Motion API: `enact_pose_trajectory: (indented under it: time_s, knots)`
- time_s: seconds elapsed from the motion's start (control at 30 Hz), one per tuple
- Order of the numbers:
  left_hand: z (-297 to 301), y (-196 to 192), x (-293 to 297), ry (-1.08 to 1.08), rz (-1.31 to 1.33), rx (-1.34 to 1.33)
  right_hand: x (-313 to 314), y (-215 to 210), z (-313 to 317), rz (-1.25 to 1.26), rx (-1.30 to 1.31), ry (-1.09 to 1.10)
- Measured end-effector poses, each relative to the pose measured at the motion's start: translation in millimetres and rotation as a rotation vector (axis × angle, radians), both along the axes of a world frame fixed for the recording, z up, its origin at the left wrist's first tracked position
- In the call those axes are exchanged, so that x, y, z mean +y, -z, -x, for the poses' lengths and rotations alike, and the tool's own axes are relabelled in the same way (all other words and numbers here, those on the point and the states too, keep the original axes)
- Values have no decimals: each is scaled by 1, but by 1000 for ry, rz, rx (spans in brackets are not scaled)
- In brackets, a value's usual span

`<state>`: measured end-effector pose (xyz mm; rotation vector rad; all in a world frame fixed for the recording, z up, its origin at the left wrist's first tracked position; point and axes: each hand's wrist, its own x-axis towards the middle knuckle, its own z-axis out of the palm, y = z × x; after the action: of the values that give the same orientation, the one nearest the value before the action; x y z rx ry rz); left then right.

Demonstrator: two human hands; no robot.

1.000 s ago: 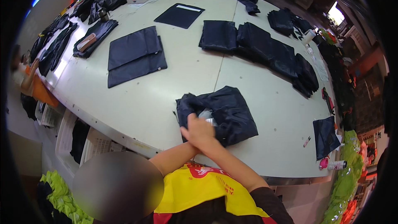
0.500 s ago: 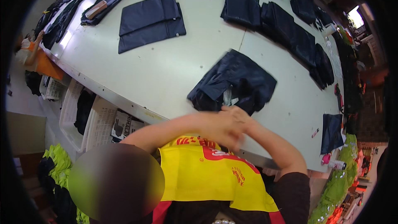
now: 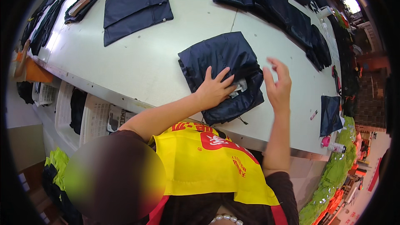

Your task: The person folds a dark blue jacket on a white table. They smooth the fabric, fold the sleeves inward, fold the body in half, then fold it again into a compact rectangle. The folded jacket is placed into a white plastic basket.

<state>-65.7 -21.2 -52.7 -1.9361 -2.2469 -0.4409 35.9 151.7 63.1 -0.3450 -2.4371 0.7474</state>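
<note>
A dark navy folded garment (image 3: 221,60) lies on the pale worktable (image 3: 137,66) just in front of me. My left hand (image 3: 214,88) rests flat on its near part, fingers spread, beside a small white label (image 3: 238,86) that shows in the folds. My right hand (image 3: 277,84) hovers open above the garment's right edge, fingers apart and holding nothing. A thin cord hangs from the garment's near edge.
More dark folded garments lie about: a flat pair (image 3: 135,10) at the left, a row of stacks (image 3: 283,12) along the back right, and bundles (image 3: 85,0) at the far left. A small dark piece (image 3: 331,114) and a pink-capped bottle (image 3: 331,145) sit at the right edge.
Both hands were together at the garment's near edge. Now the left hand lies flat on the garment and the right hand has lifted off to the right, open.
</note>
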Motion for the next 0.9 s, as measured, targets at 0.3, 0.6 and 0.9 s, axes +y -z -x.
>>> enact_pose_trajectory:
  time_s: [0.3, 0.6, 0.9]
  knots:
    - [24, -2, -25, 192, 95, -684, -31, 112, 26, -459, -240, 201]
    - [76, 12, -69, 348, 345, 27, -17, 85, 62, -401, -857, 281]
    - [103, 22, -68, 407, 206, 282, 55, 119, 84, 311, -1077, 402]
